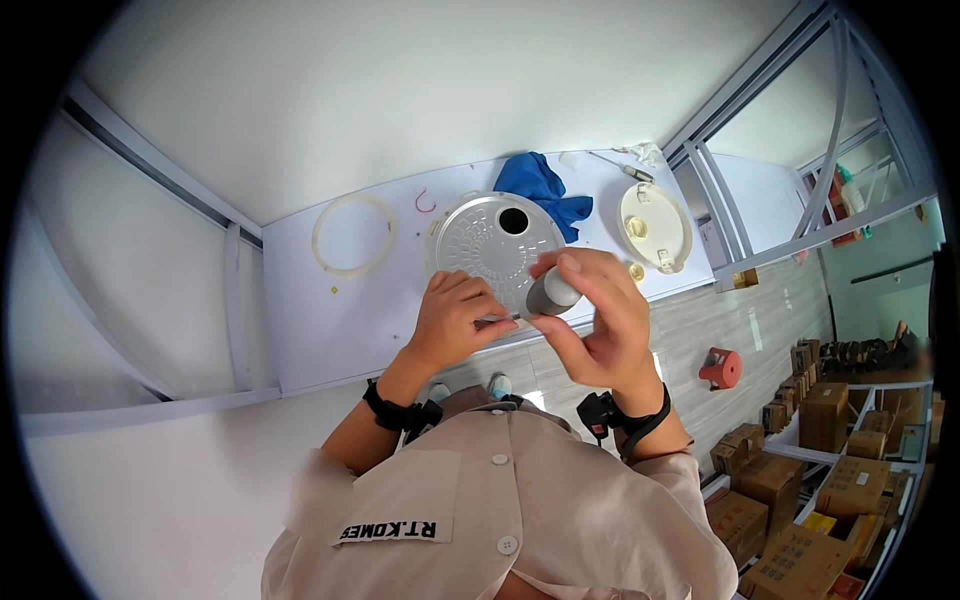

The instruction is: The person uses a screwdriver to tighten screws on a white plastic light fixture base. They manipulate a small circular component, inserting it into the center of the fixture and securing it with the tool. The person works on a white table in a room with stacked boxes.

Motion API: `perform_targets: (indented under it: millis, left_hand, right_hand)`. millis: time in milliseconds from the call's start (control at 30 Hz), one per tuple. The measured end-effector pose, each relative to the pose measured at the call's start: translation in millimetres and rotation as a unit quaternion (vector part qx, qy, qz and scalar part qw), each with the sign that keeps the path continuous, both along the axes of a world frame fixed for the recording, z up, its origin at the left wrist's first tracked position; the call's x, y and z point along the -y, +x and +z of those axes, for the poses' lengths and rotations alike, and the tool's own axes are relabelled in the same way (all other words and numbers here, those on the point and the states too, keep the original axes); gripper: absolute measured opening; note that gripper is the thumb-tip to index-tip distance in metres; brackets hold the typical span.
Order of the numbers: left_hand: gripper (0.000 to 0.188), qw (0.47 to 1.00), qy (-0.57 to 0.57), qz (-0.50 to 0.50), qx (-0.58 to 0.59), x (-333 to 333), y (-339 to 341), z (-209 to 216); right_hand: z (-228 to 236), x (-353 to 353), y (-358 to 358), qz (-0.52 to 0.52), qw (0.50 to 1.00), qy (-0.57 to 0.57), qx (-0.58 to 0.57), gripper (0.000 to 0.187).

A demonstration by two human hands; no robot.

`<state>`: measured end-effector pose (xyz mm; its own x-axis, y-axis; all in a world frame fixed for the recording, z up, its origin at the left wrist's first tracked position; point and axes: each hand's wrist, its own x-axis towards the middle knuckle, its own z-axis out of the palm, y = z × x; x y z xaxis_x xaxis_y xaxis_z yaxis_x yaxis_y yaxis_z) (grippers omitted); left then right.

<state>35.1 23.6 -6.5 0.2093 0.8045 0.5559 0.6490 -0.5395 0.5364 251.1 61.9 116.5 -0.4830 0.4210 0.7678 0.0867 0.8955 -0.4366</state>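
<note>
Metal disc (pixel 488 250) on a white table (pixel 335 335), directly in front of the person: round and silver, with a dark circular hole toward its far side and raised markings across its face. The right hand (pixel 605 315), fingers curled, grips a stubby grey handle (pixel 549 294) with a paler rounded end, above the disc's near right edge. The left hand (pixel 455 318) has its thumb and forefinger brought close together at the near rim; whether they pinch anything cannot be told. A blue cloth (pixel 535 185) lies at the disc's far right side. Writing: bold dark capitals, upside down in this view, on the shirt's pocket (pixel 400 500); dark print on cardboard boxes (pixel 797 565), lower right.
</note>
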Motion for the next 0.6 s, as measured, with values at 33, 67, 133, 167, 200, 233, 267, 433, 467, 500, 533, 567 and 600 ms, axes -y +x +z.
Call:
perform_targets:
  millis: [33, 67, 133, 167, 200, 233, 267, 433, 467, 500, 533, 567, 600]
  left_hand:
    - [0.02, 1.0, 0.001, 0.001, -0.004, -0.3, 0.4, -1.1]
    - [0.02, 1.0, 0.002, 0.003, -0.009, -0.4, 0.6, -1.9]
    - [0.02, 1.0, 0.002, -0.001, -0.004, -0.6, -0.3, -2.7]
    - [0.021, 1.0, 0.002, -0.003, -0.001, -0.7, -0.5, -2.8]
    - [0.021, 1.0, -0.002, -0.002, 0.002, -0.4, -0.3, -1.8]
    - [0.021, 1.0, -0.005, -0.002, 0.004, 0.0, 0.4, 0.2]
    - [0.021, 1.0, -0.009, -0.001, 0.007, 0.2, 0.7, 1.2]
    - [0.021, 1.0, -0.001, 0.001, -0.002, -0.4, 0.1, -2.2]
    - [0.021, 1.0, -0.001, 0.0, -0.004, -0.9, 0.4, -2.5]
    - [0.021, 1.0, 0.001, -0.001, -0.001, -1.0, 0.5, -2.5]
    - [0.021, 1.0, 0.002, -0.001, 0.001, -0.9, 0.6, -2.6]
    - [0.021, 1.0, 0.003, -0.002, 0.003, -1.0, 0.8, -2.4]
    - [0.021, 1.0, 0.005, -0.002, 0.004, -0.9, 0.3, -2.2]
  right_hand:
    - [-0.7, 1.4, 1.5, -0.034, 0.999, 0.032, 0.018, 0.068]
    - [-6.8, 7.0, -0.2, -0.106, 0.991, 0.08, 0.016, 0.066]
    - [-6.2, 8.1, -6.2, -0.129, 0.988, 0.084, -0.016, 0.062]
    - [-5.9, 9.3, -8.8, -0.141, 0.986, 0.086, -0.032, 0.06]
    - [1.0, 7.8, -16.1, -0.101, 0.991, 0.044, -0.072, 0.059]
    - [2.1, 6.1, -12.9, -0.067, 0.995, 0.012, -0.07, 0.059]
    - [3.4, 4.2, -9.8, -0.033, 0.997, -0.021, -0.069, 0.059]
    - [-1.7, -0.6, -2.1, -0.044, 0.998, 0.052, -0.013, 0.061]
    - [-5.7, 2.7, -4.2, -0.093, 0.99, 0.1, -0.018, 0.061]
    - [-9.0, 5.6, -6.0, -0.14, 0.979, 0.148, -0.023, 0.062]
    - [-9.6, 8.4, -6.7, -0.154, 0.976, 0.149, -0.029, 0.06]
    - [-7.9, 7.9, -7.0, -0.12, 0.986, 0.103, -0.043, 0.06]
    - [-2.7, 7.4, -8.6, -0.086, 0.993, 0.055, -0.057, 0.06]
